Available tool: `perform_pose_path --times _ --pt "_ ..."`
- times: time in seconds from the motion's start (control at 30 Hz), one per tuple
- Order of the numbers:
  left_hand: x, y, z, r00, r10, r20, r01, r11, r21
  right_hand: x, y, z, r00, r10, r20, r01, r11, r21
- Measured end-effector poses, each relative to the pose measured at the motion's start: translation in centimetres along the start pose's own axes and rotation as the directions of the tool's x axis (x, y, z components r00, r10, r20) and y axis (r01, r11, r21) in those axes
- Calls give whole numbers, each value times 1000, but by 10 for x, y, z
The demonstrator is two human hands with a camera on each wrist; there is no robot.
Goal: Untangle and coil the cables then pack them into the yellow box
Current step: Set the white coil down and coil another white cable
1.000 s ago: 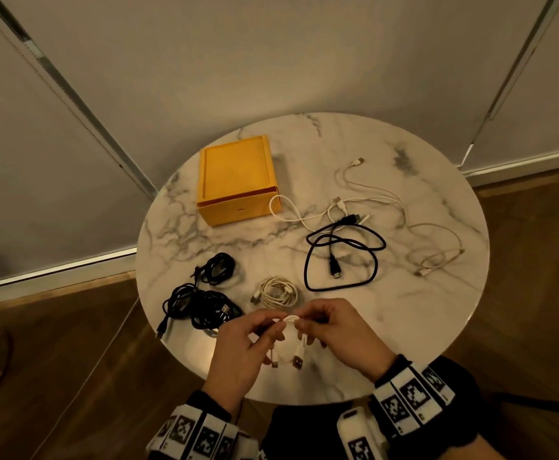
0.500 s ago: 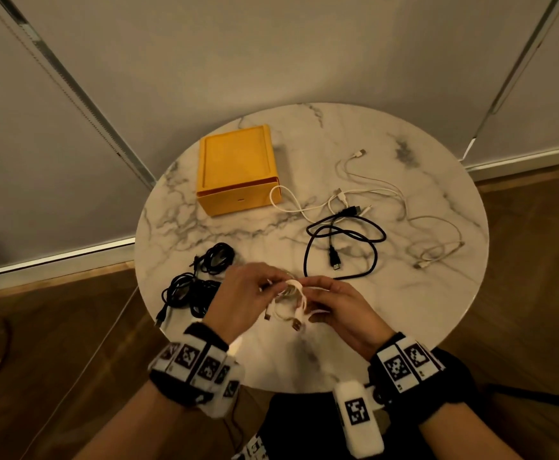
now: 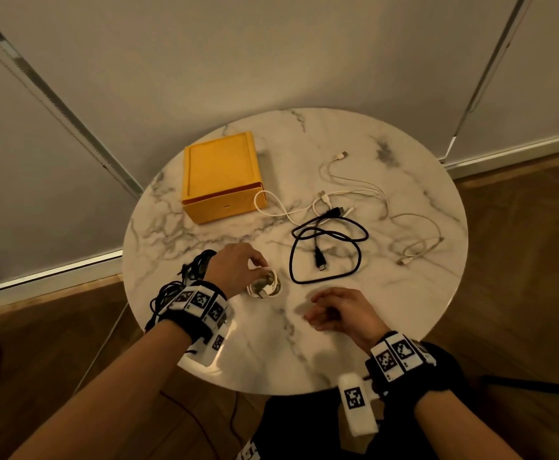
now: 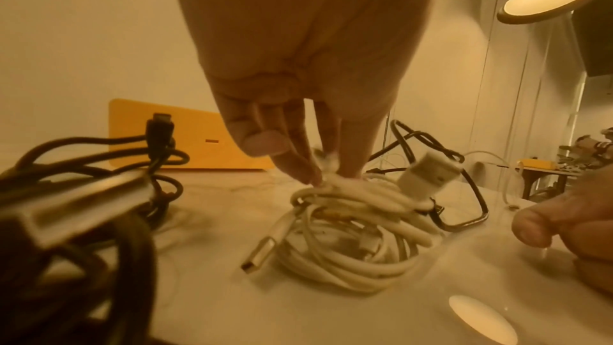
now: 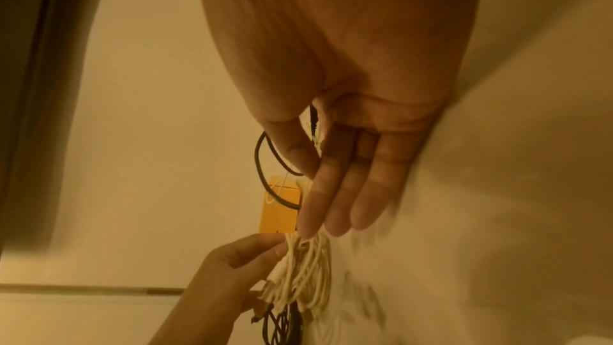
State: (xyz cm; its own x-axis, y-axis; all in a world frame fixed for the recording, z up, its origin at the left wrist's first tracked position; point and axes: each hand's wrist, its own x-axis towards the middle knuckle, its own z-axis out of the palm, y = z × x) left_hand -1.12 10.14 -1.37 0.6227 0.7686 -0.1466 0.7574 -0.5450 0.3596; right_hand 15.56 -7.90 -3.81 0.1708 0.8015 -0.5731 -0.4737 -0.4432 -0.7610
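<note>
The left hand [image 3: 238, 270] pinches the top of the coiled white cables [image 4: 348, 224] on the table [image 3: 387, 310]; the right hand [image 3: 341, 310] hovers loosely curled, holding nothing

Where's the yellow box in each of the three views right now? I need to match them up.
Head: yellow box on the far left part of the table, lid closed.
Left wrist: left of centre, behind the left hand, partly hidden by black cables.
Right wrist: small, at centre, behind the right hand's fingers.
Shared landmark: the white coil that the left hand pinches.
</note>
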Motion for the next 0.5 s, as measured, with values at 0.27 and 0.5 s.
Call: perform_pose_path --times 0.27,0.5 --pt "7 2 -14 991 -32 133 32 999 2 4 0 -5 1000 17 -21 -16 998 54" --pt "18 9 -21 991 37 130 -43 998 46 2 -7 -9 998 54 -17 -54 998 -8"
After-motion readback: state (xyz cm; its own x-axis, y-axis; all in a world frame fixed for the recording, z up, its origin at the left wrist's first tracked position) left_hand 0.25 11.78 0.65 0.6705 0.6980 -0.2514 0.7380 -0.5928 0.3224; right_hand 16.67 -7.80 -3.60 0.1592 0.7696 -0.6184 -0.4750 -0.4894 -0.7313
